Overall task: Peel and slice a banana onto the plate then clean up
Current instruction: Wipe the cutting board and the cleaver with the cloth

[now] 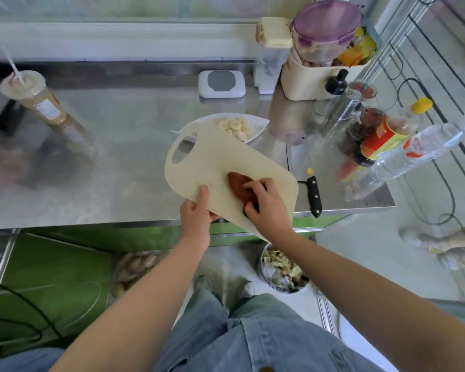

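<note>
A cream cutting board (pixel 212 162) is tilted up over the counter's front edge. My left hand (pixel 196 213) grips its near edge, thumb on top. My right hand (pixel 266 202) holds a reddish-brown cloth (pixel 238 185) pressed against the board's surface. Behind the board a white plate (pixel 258 124) carries several banana slices (pixel 235 127). A cleaver (pixel 306 167) with a black handle lies on the counter to the right of the board.
A waste bin (pixel 282 272) with scraps stands on the floor below the board. Bottles and jars (pixel 381 140) crowd the counter's right end. A drink cup (pixel 35 98) stands at the far left, a wipes box (pixel 222 84) at the back.
</note>
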`<state>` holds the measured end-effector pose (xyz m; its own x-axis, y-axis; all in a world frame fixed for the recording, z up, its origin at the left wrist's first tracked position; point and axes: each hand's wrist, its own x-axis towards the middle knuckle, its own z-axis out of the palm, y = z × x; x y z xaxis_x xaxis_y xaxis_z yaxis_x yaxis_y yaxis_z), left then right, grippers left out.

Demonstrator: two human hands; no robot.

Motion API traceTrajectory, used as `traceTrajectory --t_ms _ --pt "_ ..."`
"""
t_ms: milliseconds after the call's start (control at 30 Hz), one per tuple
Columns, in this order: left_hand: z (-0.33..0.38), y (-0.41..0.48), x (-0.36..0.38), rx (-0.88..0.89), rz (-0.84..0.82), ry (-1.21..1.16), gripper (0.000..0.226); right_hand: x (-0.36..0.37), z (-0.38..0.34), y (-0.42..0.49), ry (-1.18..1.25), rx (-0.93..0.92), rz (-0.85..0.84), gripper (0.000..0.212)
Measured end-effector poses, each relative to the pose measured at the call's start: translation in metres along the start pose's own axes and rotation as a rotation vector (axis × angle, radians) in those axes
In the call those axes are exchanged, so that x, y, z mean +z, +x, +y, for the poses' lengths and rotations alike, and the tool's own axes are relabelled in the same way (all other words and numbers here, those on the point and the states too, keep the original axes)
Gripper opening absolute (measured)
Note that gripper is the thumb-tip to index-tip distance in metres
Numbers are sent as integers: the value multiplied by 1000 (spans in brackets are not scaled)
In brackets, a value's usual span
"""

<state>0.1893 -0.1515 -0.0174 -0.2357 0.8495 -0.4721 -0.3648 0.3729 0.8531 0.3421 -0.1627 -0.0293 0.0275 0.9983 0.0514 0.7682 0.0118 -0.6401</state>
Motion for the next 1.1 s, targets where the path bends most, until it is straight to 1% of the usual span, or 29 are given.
traceTrajectory --t_ms 67,133,200,267,300,333,400,467,500,567,600,667,733,767,800,900,933,967,1000,1067,1100 --pt "7 3 -1 26 12 22 17 -12 29 -6 -50 182 10 38" --pt "15 7 -3 57 7 64 17 -23 46 -14 -20 337 0 36" --pt "23 9 -3 81 -3 66 16 -27 41 -13 49 364 67 35" --pt "28 9 1 83 4 38 15 -26 14 -5 137 286 175 37" --pt "29 9 5 81 19 22 14 -24 -3 -2 181 210 192 39" --pt "31 8 9 80 37 0 13 -21 -18 -1 204 111 171 42" --pt "34 10 17 75 79 -44 14 -12 -36 -5 124 -90 61 48" --pt "37 13 19 72 115 -66 15 -5 -34 -14 -28 -219 -18 53" --pt "37 15 19 68 127 -71 15 -4 -27 -20 -91 -249 -15 54" --pt "38 16 16 44 138 -66 15 -7 -9 -31 -189 -225 22 56" --pt "39 16 14 37 137 -54 18 -10 3 -38 -225 -168 42 57" --pt "42 16 13 68 117 -16 22 -19 26 -52 -264 6 100 54" --pt "44 16 12 99 102 13 25 -28 39 -65 -252 145 176 50" --pt "43 16 13 103 98 18 27 -30 39 -69 -229 144 203 50" --pt "42 14 13 102 97 24 28 -31 34 -71 -205 97 207 50" --pt "36 7 16 93 80 50 25 -29 11 -69 -201 -121 99 50" --pt "33 4 17 96 75 56 23 -29 10 -70 -225 -145 73 49" --pt "32 0 16 100 73 63 22 -30 13 -72 -233 -119 65 47" --pt "30 -3 14 109 74 74 23 -33 21 -76 -223 -35 81 44" --pt "28 -6 7 147 66 123 25 -43 40 -86 -146 231 152 35" --pt "28 -7 3 177 56 169 25 -48 48 -90 -57 373 183 32"
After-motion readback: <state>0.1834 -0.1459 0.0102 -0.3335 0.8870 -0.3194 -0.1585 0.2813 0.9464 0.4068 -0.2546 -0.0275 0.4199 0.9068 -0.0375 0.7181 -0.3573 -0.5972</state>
